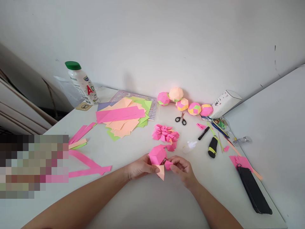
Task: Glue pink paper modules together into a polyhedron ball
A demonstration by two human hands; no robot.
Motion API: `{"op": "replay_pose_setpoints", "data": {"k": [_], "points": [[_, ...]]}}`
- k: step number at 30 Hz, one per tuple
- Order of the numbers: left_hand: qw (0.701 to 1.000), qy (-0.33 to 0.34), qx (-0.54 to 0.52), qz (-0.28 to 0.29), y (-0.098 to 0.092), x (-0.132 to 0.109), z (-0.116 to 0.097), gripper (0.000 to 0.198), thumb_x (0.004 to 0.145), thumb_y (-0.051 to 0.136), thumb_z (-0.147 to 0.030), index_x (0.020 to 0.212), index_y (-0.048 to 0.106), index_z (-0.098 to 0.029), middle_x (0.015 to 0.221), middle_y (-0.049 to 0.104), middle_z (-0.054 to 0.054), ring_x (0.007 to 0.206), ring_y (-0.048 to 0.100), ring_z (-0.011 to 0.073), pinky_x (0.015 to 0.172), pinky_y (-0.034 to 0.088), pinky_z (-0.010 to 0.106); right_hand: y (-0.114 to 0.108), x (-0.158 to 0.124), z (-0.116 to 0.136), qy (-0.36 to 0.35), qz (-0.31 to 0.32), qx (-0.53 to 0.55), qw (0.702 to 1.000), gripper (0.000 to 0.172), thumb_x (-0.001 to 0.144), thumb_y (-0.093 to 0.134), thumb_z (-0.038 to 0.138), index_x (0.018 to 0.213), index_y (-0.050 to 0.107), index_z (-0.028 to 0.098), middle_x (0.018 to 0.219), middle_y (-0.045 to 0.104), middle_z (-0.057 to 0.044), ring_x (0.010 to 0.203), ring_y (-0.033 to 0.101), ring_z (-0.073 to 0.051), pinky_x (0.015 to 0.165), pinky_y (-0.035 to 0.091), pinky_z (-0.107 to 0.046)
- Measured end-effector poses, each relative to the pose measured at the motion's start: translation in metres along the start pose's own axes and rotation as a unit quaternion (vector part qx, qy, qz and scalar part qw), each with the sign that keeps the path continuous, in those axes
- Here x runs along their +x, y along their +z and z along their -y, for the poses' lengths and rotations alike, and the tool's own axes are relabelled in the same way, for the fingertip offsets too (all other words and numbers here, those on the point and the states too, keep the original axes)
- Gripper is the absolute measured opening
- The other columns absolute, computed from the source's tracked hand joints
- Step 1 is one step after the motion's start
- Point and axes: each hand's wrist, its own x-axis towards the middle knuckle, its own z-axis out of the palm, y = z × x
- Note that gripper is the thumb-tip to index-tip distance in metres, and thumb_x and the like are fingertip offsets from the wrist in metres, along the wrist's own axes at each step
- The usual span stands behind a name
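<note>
In the low mid of the frame, the L hand grips a part-made pink paper ball w/ a peach flap poking down, and the R hand pinches a small pink folded pc just right of it; can't tell if it's joined on. The ball has no clear long side. A pink folded-paper pile sits just above, and white table spreads below, btwn both arms.
</note>
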Motion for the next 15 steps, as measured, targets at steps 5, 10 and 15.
{"op": "replay_pose_setpoints", "data": {"k": [5,10,15], "points": [[0.999,-0.007,0.033,0.026,-0.0020,0.0000,0.0006,0.012,0.066,0.071,-0.023,0.073,0.070,-0.013,0.073,0.065,0.007,0.073,0.058,0.0208,0.075,0.045,0.035,-0.0031,0.0024,-0.0020,0.041,-0.011,0.118,0.992,0.007,0.076,0.069,0.030,0.076,0.066,0.024,0.094,0.065,-0.003,0.091,0.061,-0.020,0.082,0.047,-0.037],[0.999,-0.015,0.023,0.027,-0.0018,0.0007,0.0005,0.023,0.062,0.075,-0.023,0.082,0.067,-0.014,0.075,0.063,0.005,0.073,0.058,0.0190,0.072,0.046,0.034,-0.0026,0.0034,-0.0030,0.054,0.002,0.165,0.985,0.007,0.075,0.071,0.029,0.073,0.067,0.024,0.094,0.067,-0.002,0.091,0.061,-0.019,0.082,0.046,-0.036],[0.999,-0.028,0.027,0.031,0.0001,0.0009,-0.0016,0.026,0.062,0.075,-0.021,0.085,0.065,-0.014,0.071,0.061,0.003,0.070,0.056,0.0158,0.065,0.045,0.029,-0.0045,0.0043,-0.0040,0.060,0.010,0.177,0.982,0.008,0.075,0.072,0.030,0.074,0.068,0.024,0.094,0.068,-0.002,0.091,0.061,-0.020,0.083,0.045,-0.037]]}}
